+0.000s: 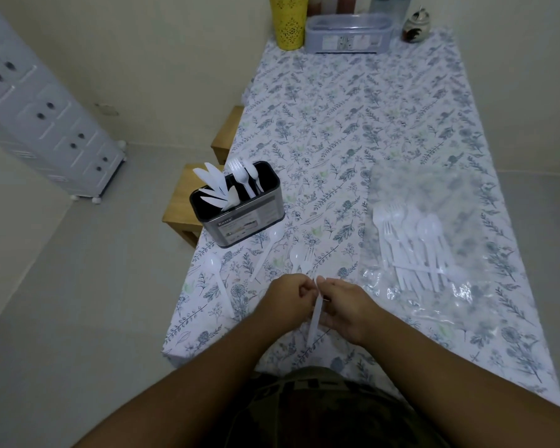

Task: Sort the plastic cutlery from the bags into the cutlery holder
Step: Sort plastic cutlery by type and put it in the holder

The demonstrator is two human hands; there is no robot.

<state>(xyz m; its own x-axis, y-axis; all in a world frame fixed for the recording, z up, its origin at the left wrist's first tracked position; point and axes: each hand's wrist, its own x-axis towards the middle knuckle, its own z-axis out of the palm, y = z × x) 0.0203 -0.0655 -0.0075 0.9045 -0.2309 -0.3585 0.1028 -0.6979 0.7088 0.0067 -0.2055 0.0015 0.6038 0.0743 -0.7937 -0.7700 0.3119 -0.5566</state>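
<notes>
Table (353, 101): long, draped in a white cloth printed with grey-blue flowers and leaves, running away from the camera.
Drawer unit (42, 124): pale plastic, on the floor at far left, well apart from the table.
Stools (185, 202): two wooden ones tucked against the table's left edge.
Plastic bag (434, 240): clear, lying flat on the right half of the table, with a loose pile of white forks and spoons (414, 244) lying on it or inside it, cannot tell which.
Far end: lidded translucent box (348, 33), yellow cut-pattern cup (288, 22) to its left, small brown jar (416, 25) to its right.
Cutlery holder (240, 205): black and steel, near the left edge; knives fanned out in its left compartment, forks and spoons upright in the right one.
Loose cutlery: one spoon (215, 270) near the left edge, further spoons (293, 253) and a fork flat on the cloth between holder and hands.
Left hand (286, 297): fingers curled, pinching the upper part of a white knife (314, 321).
Right hand (345, 307): fingers curled round the same knife from the other side, close to the left hand.
Knife: held between both hands above the near table edge, hanging towards the body.
</notes>
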